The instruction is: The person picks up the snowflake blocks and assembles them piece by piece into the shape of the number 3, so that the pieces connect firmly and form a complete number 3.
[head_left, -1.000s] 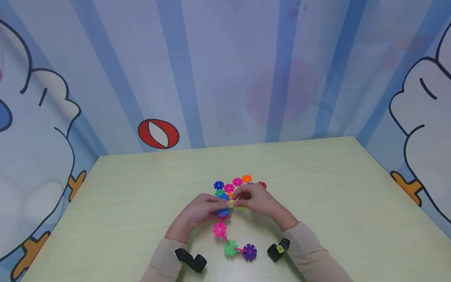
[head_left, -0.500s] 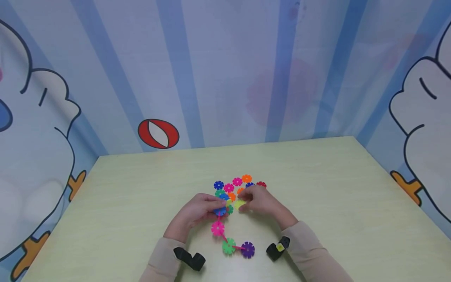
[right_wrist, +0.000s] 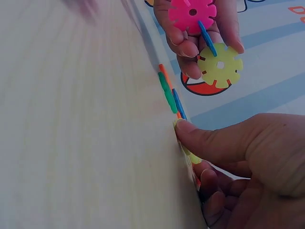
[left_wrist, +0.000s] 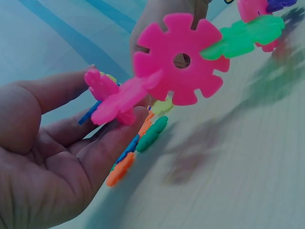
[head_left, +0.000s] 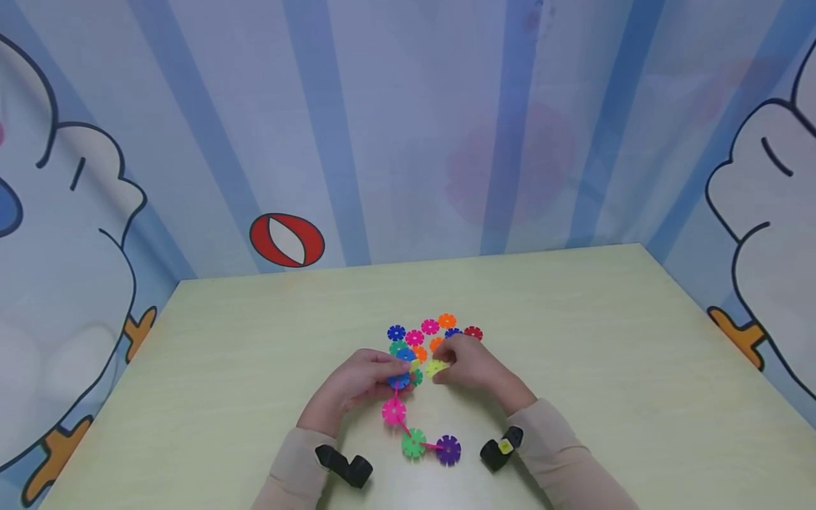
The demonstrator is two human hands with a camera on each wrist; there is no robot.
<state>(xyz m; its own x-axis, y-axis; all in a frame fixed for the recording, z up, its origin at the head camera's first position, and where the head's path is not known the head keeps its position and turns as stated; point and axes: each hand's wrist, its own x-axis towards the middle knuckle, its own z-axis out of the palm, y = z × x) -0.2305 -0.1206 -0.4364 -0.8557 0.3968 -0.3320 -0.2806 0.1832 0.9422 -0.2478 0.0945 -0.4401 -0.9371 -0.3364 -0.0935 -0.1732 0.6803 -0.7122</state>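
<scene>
My left hand (head_left: 363,382) pinches a chain of interlocking snowflake discs above the table. In the head view a blue disc (head_left: 399,382) shows at the fingers, with a pink disc (head_left: 394,411), a green disc (head_left: 414,444) and a purple disc (head_left: 449,450) hanging toward me. At the chain's other end a yellow disc (right_wrist: 221,67) stands out past the left fingers in the right wrist view. My right hand (head_left: 473,365) grips a loose yellow disc (head_left: 436,368) at the tabletop, thumb on one edge and fingers on the other. Its far side is hidden by the fingers.
Several loose discs lie just beyond the hands, among them an orange disc (head_left: 447,321), a dark blue disc (head_left: 396,333) and a red disc (head_left: 473,332). The pale table (head_left: 255,340) ends at a printed blue backdrop (head_left: 408,142). Each sleeve carries a black wrist camera (head_left: 345,467).
A second ago my right hand was at the chain beside the left fingers. It has moved right, off the chain, to the loose yellow disc. The left hand and chain have barely shifted.
</scene>
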